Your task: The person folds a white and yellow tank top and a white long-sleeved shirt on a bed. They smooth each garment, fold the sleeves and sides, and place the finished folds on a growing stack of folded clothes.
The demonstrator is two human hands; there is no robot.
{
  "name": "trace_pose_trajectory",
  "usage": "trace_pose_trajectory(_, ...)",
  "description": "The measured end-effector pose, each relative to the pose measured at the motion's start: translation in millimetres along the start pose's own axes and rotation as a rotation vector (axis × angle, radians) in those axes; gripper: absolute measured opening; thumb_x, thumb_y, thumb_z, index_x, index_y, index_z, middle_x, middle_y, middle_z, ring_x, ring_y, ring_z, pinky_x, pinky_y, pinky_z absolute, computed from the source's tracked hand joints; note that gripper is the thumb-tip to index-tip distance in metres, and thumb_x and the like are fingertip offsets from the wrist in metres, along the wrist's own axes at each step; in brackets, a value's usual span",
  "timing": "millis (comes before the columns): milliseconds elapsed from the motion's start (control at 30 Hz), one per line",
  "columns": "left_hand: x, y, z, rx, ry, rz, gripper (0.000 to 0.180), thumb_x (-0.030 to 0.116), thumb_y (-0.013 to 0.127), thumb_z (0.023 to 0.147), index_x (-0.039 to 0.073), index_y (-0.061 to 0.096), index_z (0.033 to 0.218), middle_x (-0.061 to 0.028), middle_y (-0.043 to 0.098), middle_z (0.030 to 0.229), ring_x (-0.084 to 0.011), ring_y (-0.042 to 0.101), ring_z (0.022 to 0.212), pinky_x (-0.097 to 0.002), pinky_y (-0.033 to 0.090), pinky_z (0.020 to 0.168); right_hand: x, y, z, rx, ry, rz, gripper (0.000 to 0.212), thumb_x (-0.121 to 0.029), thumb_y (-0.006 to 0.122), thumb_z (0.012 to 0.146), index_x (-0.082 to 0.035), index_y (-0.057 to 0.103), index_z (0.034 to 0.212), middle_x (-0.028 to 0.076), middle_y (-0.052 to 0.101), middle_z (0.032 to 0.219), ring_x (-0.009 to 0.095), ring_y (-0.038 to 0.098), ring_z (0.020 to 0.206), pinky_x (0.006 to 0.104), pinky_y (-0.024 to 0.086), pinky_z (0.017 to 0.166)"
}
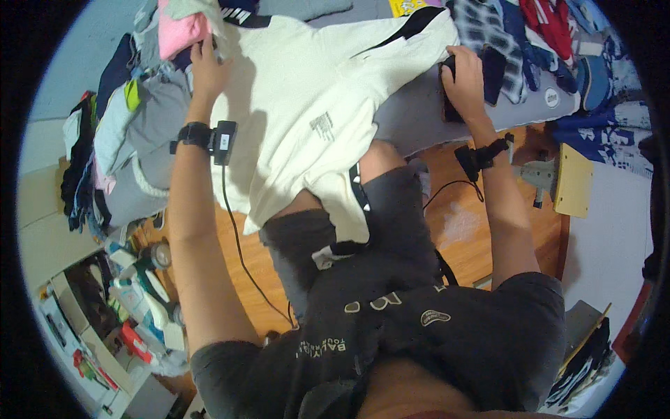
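A white long-sleeved top [300, 105] with black panels is spread over the bed edge and hangs down across my knees. My left hand [209, 70] lies at its far left edge, beside a pink cloth [180, 35]; its thumb stands apart from the stretched fingers. At the far right, my right hand [464, 82] has its fingers bent around the end of a sleeve [433, 38]. A dark item [449, 91] lies partly hidden under that hand. Both wrists wear black straps with small cabled boxes.
Piles of clothes [143, 115] lie left on the grey bed [412, 115]; more clothes, including a plaid shirt [488, 42], lie right. A beige board on a metal stand [574, 181] stands right. Toys and boxes [146, 293] crowd the wooden floor at lower left.
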State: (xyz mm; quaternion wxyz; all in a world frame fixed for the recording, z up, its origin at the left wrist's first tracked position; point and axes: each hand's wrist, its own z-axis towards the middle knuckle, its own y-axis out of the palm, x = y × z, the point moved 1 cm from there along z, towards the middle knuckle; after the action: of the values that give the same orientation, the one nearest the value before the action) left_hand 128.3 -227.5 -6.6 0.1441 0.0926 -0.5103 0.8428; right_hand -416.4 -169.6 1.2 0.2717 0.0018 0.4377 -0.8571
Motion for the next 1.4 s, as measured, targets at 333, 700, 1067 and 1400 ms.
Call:
trace_pose_trajectory(333, 206.7, -217.7, -96.9, 0.102, 0.240, -1.280, 0.054, 0.046, 0.047, 0.105, 0.000, 0.051, 0.133, -0.0125, 0.066, 0.115, -0.0168, 0.064, 0.091, -0.0303, 0.050, 0.082, -67.3, 5.0, -6.0, -0.072, -0.147, 0.116, 0.038, -0.004, 0.061, 0.081, -0.003, 0.060, 0.118, 0.017, 0.058, 0.123, 0.038, 0.053, 0.116, 0.0465, 0.042, 0.102)
trace_pose_trajectory(700, 300.9, -327.5, -175.3, 0.151, 0.720, -1.074, 0.058, 0.048, 0.046, 0.104, 0.000, 0.049, 0.135, -0.0133, 0.062, 0.123, -0.0184, 0.063, 0.092, -0.0308, 0.049, 0.083, -107.5, -14.2, -33.4, -0.238, -0.132, 0.178, 0.040, -0.004, 0.061, 0.081, 0.001, 0.057, 0.121, 0.023, 0.053, 0.128, 0.042, 0.051, 0.120, 0.0455, 0.043, 0.103)
trace_pose_trajectory(1067, 299.8, -354.3, -202.6, 0.232, 0.714, -1.037, 0.061, 0.050, 0.045, 0.103, -0.001, 0.046, 0.137, -0.0140, 0.057, 0.130, -0.0200, 0.061, 0.092, -0.0313, 0.048, 0.084, -123.4, -27.5, -63.3, -0.236, -0.122, 0.194, 0.033, -0.006, 0.061, 0.083, 0.000, 0.059, 0.115, 0.022, 0.056, 0.120, 0.041, 0.056, 0.111, 0.0464, 0.046, 0.097)
trace_pose_trajectory(1400, 110.8, -147.0, -288.4, 0.109, -0.896, -0.700, 0.054, 0.032, 0.057, 0.101, -0.001, 0.044, 0.141, -0.0148, 0.056, 0.126, -0.0189, 0.058, 0.105, -0.0333, 0.046, 0.095, -220.0, -33.8, -113.2, -0.883, -0.521, 0.391, 0.030, -0.028, 0.070, 0.081, -0.008, 0.066, 0.103, 0.014, 0.066, 0.106, 0.035, 0.060, 0.105, 0.0446, 0.045, 0.092)
